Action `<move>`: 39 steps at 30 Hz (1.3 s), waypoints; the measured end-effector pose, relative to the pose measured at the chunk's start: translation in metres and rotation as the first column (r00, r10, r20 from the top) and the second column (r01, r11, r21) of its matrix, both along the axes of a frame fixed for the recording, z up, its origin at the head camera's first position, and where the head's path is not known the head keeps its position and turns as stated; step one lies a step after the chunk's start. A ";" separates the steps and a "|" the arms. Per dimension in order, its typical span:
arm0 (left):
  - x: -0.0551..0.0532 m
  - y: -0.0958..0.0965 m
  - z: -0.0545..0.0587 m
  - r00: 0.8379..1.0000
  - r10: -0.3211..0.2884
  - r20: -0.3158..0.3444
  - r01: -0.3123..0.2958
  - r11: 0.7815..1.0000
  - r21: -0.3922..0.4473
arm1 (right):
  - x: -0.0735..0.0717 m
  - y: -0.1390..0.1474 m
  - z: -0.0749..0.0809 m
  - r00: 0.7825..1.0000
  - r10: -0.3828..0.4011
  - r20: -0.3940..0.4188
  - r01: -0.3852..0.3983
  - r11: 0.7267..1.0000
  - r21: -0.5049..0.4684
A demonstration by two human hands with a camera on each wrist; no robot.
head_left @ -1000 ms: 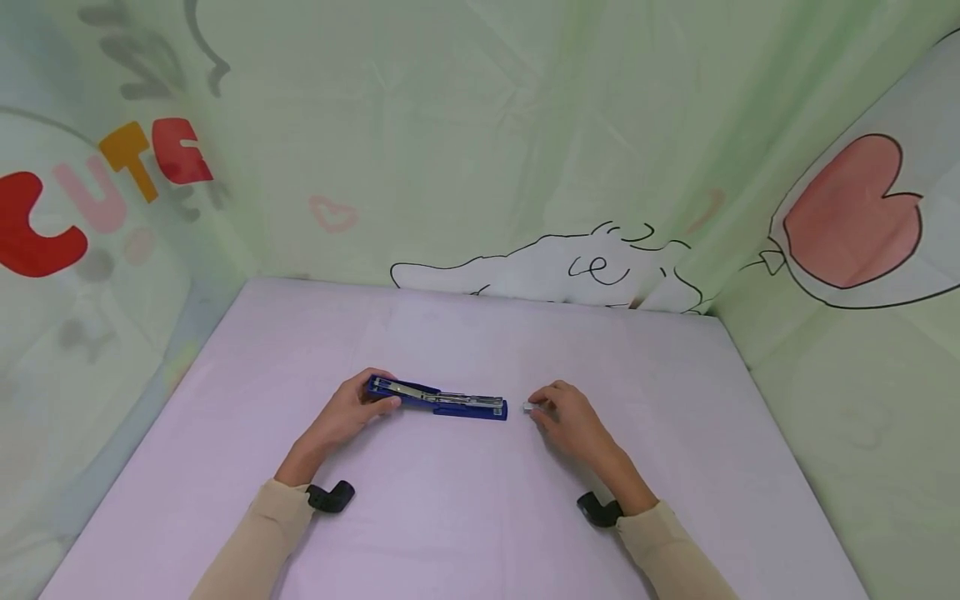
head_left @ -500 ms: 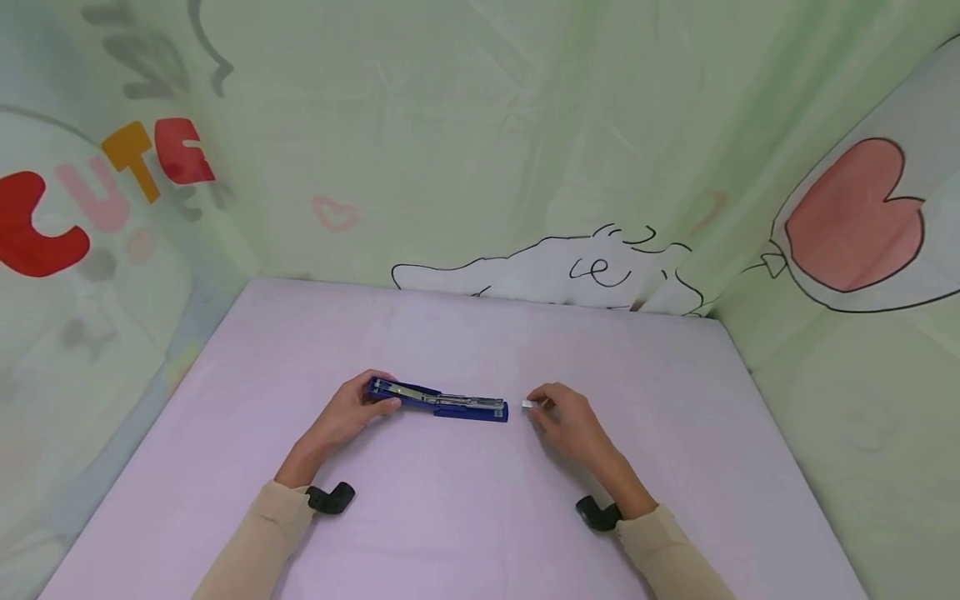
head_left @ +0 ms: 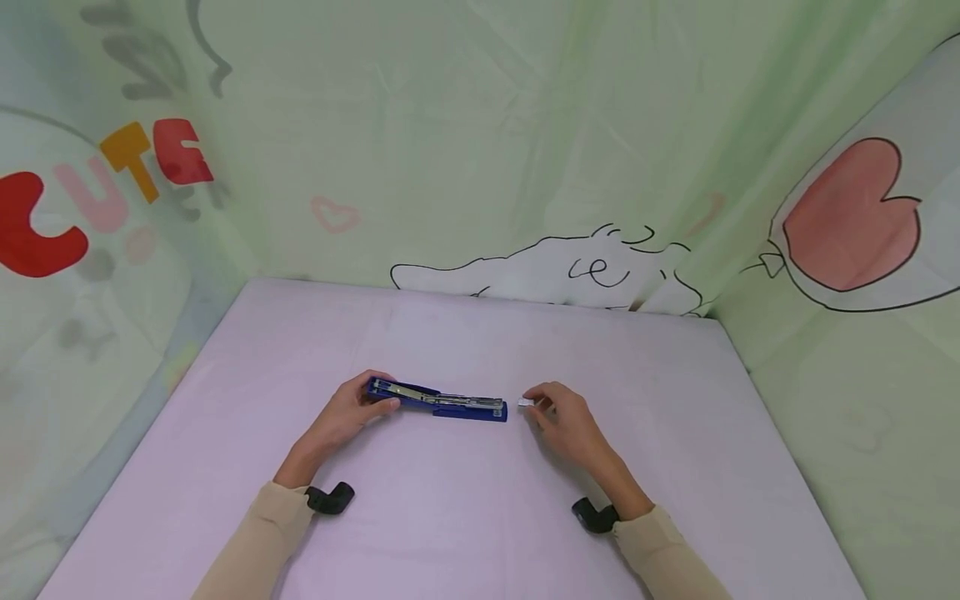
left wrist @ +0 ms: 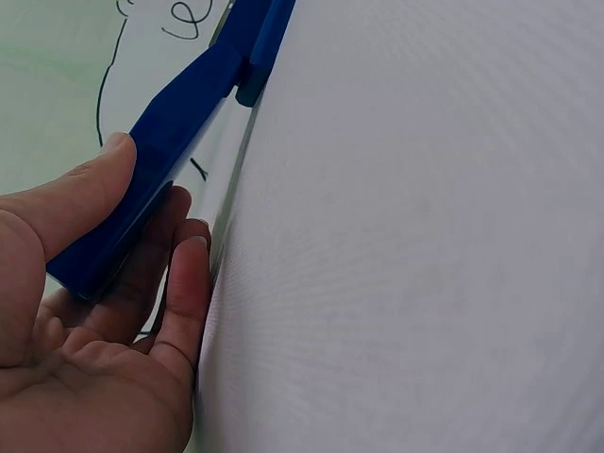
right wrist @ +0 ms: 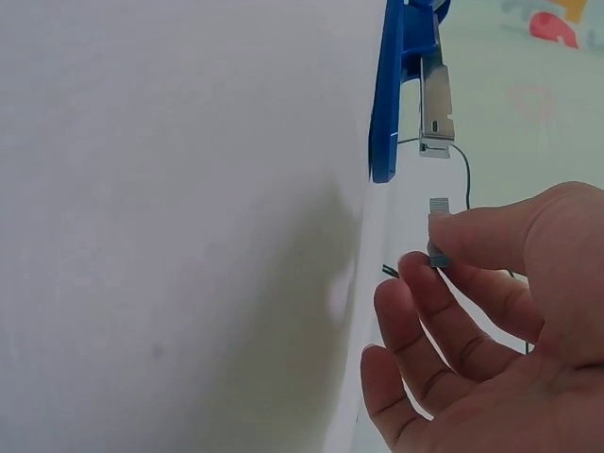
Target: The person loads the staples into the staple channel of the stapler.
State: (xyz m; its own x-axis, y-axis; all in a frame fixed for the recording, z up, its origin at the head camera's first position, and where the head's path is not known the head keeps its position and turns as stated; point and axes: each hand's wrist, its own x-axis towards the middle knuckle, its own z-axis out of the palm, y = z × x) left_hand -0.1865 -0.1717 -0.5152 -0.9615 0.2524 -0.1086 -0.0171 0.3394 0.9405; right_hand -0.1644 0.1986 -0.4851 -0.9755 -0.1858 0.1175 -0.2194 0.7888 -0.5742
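Note:
A blue stapler [head_left: 470,412] lies opened out over the table, its metal staple channel facing up. My left hand [head_left: 351,412] grips the stapler's raised top part at its left end, thumb on the near side; in the left wrist view the thumb presses the blue cover [left wrist: 179,123]. Between the thumb and fingers of my right hand [head_left: 566,418] is pinched a short strip of staples [right wrist: 439,205]. The strip is a small gap to the right of the stapler's front end. In the right wrist view it lines up below the metal channel [right wrist: 436,104], apart from it.
The table [head_left: 420,517] has a pale lilac cover. Printed cloth walls [head_left: 465,150] stand behind it and on both sides. Each wrist wears a black camera mount [head_left: 330,498].
My right hand has shifted slightly left with the staple strip, which now sits closer to the stapler's front end. The left hand and stapler stay nearly still.

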 end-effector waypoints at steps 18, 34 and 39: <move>-0.001 0.000 0.001 1.000 0.014 0.015 -0.014 1.000 -0.010 | -0.002 -0.004 0.000 1.000 -0.006 0.028 0.009 0.995 -0.095; 0.001 0.000 0.001 1.000 0.012 0.017 -0.012 1.000 0.020 | -0.003 -0.005 -0.004 0.999 0.036 -0.007 -0.036 0.992 -0.123; 0.001 0.000 0.000 1.000 0.014 0.017 -0.014 1.000 0.015 | -0.002 -0.006 -0.004 0.999 0.046 -0.019 -0.049 0.990 -0.136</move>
State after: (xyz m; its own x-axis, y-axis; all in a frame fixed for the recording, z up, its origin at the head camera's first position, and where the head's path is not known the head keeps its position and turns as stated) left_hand -0.1859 -0.1719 -0.5155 -0.9630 0.2406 -0.1214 -0.0380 0.3248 0.9450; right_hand -0.1663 0.1924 -0.4888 -0.9638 -0.2132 0.1601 -0.2646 0.6920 -0.6716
